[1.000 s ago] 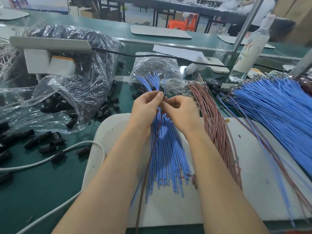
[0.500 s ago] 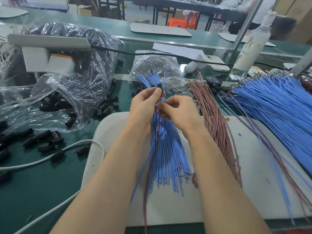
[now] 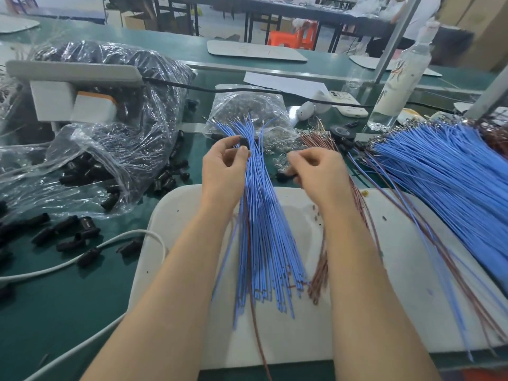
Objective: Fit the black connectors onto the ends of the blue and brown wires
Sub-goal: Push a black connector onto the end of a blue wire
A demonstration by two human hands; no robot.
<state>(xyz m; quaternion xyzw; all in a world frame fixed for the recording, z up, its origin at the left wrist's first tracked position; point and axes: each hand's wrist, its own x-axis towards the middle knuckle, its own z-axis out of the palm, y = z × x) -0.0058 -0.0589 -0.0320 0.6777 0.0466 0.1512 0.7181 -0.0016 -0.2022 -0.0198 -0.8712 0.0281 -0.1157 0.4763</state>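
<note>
My left hand (image 3: 224,171) pinches a black connector (image 3: 243,143) above the middle bundle of blue wires (image 3: 264,229); a blue and a brown wire hang down from it over the white board (image 3: 398,257). My right hand (image 3: 316,171) is a hand's width to the right, just past the board's far edge. Its fingers are curled onto one end of a second black connector (image 3: 284,177) lying there. A bundle of brown wires (image 3: 320,268) runs under my right forearm. A large fan of blue wires (image 3: 439,182) covers the right side.
Clear bags of black connectors (image 3: 110,119) fill the left, with loose connectors (image 3: 68,232) spilled on the green mat. A white cable (image 3: 82,259) crosses the near left. A small bag of metal terminals (image 3: 247,105), a tape roll (image 3: 342,132) and a bottle (image 3: 398,78) stand behind.
My hands were together on one connector and its wires. My right hand has let go and moved right and down to a loose connector; my left hand has stayed and keeps the first one.
</note>
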